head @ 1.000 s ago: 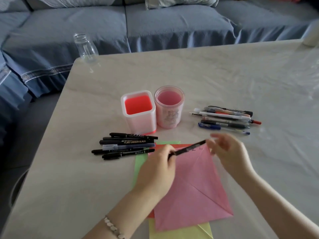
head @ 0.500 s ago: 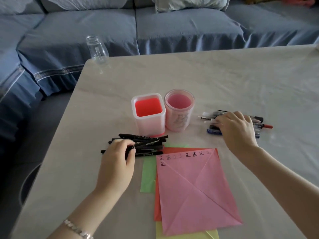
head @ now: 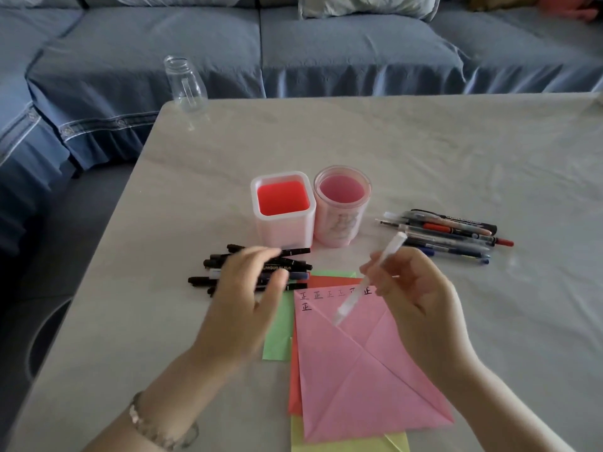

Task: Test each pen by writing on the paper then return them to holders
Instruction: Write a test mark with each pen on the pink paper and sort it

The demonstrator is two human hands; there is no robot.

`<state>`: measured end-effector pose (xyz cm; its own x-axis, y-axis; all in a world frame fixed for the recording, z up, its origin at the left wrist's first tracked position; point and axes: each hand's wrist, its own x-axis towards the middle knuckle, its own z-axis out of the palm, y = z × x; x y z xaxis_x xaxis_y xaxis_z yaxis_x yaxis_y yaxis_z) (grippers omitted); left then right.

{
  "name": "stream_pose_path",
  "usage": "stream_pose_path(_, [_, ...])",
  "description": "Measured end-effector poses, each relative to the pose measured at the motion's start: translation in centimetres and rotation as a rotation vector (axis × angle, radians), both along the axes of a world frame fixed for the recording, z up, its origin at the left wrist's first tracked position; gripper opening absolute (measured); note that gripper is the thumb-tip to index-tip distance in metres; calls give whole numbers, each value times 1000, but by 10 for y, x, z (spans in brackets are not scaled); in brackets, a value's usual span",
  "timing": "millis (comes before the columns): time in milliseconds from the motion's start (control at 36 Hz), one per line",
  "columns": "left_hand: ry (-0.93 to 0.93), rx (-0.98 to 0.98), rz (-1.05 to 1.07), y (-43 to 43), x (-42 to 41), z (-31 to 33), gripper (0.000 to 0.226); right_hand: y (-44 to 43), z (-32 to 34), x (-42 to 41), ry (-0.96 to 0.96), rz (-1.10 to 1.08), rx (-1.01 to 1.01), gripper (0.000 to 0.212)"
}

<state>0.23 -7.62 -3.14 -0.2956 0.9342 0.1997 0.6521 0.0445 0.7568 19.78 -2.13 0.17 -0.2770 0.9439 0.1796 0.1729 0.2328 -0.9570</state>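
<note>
A white pen [head: 349, 301] is pinched between the thumb and fingers of the right hand [head: 421, 298] and is held tilted above the far edge of the pink paper [head: 365, 370], its lower end pointing down and left over the sheet. A row of handwritten characters is seen along that far edge. The left hand [head: 248, 295], blurred, is held over the heap of black markers [head: 295, 265] with fingers loosely spread and nothing gripped. Beyond the markers, the square holder [head: 283, 230] and the round holder [head: 341, 230] are set side by side on the counter [head: 424, 151]. To the right of the round holder, a pile of mixed pens [head: 456, 233] is laid. Green [head: 277, 337], red and yellow sheets are partly covered by the pink paper.
</note>
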Motion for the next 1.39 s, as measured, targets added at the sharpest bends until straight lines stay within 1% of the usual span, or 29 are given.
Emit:
stream_pose_path(28, [-85,-12,-91,-5,8,5,42,-4,2,-5,86,-9,-42,6])
stream_pose_path(56, [-133,-24,-179,-10,15,9,41,-8,2,-9,151,-20,-75,7])
stream_pose_path(111, [-187,-55,-318,-16,26,12,32,-15,1,-16,239,-38,-143,14])
stream_pose_path(139, [-206,-74,-353,-18,30,14,27,-17,1,-19,271,-49,-186,18])
stream_pose_path(194, [-186,-80,-364,-18,36,15,24,-21,0,-22,314,-56,-261,23])
stream_pose_path(250, [-102,-44,-379,-19,39,13,31,-24,1,-25,326,-22,-352,25])
stream_pose_path(306, [-45,-28,-406,-21,41,12,30,-26,2,-27,262,49,-448,29])
stream_pose_path(333, [-36,-31,-406,-22,42,12,25,-26,1,-28,209,69,-472,32])
stream_pose_path(361, [-43,-40,-396,-23,43,13,21,-26,-1,-29,158,67,-474,35])
stream_pose_path(417, [-69,-68,-388,-25,45,15,20,-27,-4,-31,67,26,-427,40])
stream_pose_path(472, [-96,-82,-395,-27,47,16,20,-29,-6,-33,31,-1,-372,41])
stream_pose_path(556, [-147,-70,-379,-30,46,17,21,-33,-6,-36,112,15,-398,37])
stream_pose_path(667, [-335,-127,-421,-30,41,24,21,-35,-2,-34,240,74,-444,32])
stream_pose_path(694, [-352,-142,-437,-30,39,24,22,-35,-2,-33,257,91,-437,32])
stream_pose_path(722, [-326,-154,-449,-30,37,24,22,-36,-3,-32,265,103,-419,33])
stream_pose_path(750, [-255,-166,-451,-31,34,22,23,-36,-3,-32,262,98,-394,34])
stream_pose_path(806, [-59,-183,-406,-33,27,16,30,-34,-6,-28,254,29,-363,36])
stream_pose_path(889, [149,-144,-221,-35,12,-4,35,-27,-11,-19,209,-109,-364,31])
stream_pose_path(944, [325,-74,-101,-35,-1,-24,32,-23,-16,-14,162,-151,-385,25])
stream_pose_path(1000, [487,-53,-32,-35,-11,-44,27,-22,-20,-10,146,-170,-417,21])
stream_pose_path(1028, [539,-48,-9,-35,-15,-51,27,-22,-23,-8,152,-173,-435,22])
stream_pose_path(1111, [590,-15,81,-36,-15,-61,25,-22,-27,-5,188,-170,-489,25])
stream_pose_path(1167, [564,8,83,-36,-7,-60,31,-21,-28,-3,219,-166,-516,27])
stream_pose_path(1306, [470,6,-204,-38,25,-52,32,-16,-28,-6,250,-138,-536,29])
stream_pose_path(1389, [453,-15,-280,-37,33,-56,30,-13,-31,-8,218,-156,-499,25])
